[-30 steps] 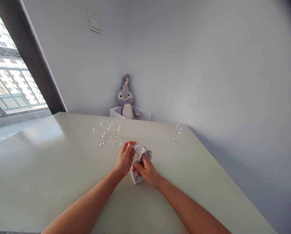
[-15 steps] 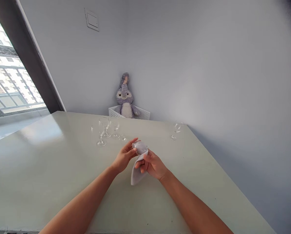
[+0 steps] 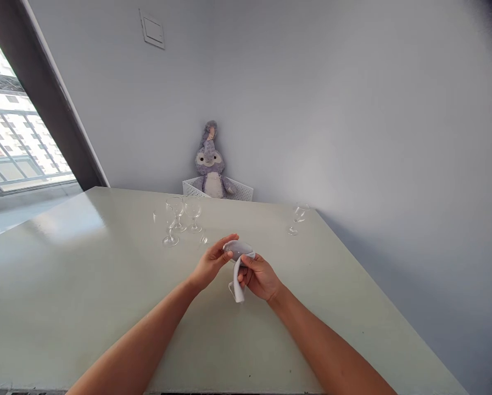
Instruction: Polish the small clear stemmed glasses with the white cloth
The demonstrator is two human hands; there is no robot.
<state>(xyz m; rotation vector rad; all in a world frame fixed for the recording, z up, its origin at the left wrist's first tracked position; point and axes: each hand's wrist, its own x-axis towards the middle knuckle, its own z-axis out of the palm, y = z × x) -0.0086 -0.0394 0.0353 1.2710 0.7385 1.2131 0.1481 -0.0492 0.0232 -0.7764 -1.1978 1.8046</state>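
Held glass: clear, thin-looking wine glass [image 3: 238,250], off the table [image 3: 303,307] in the middle of the scene; bowl lies on its side between the hands.
Left hand: fingers and thumb [image 3: 208,267] clamped on the bowl's left part.
Right hand: thumb and fingers [image 3: 261,278] pinched on the cloth at the bowl's right side.
Cloth: pale grey cloth [image 3: 238,285], fold hanging toward the near side; grey also shows through the bowl. Whether the fingertips press glass beneath it cannot be told.
Handling, glass: likely light, rigid and fragile; smooth wall may slip or turn under cloth drag. Rim is probably the weakest edge; avoid twisting bowl against stem.
Handling, cloth: likely soft, limp and light; grip a gathered fold and control the loose end.
Grip points: support the bowl low, near the stem, with light, even pressure; the stem is largely hidden by the left hand.
Clearance: three stemmed glasses [image 3: 171,240] stand far left of the hands; a single glass [image 3: 298,218] stands far right.
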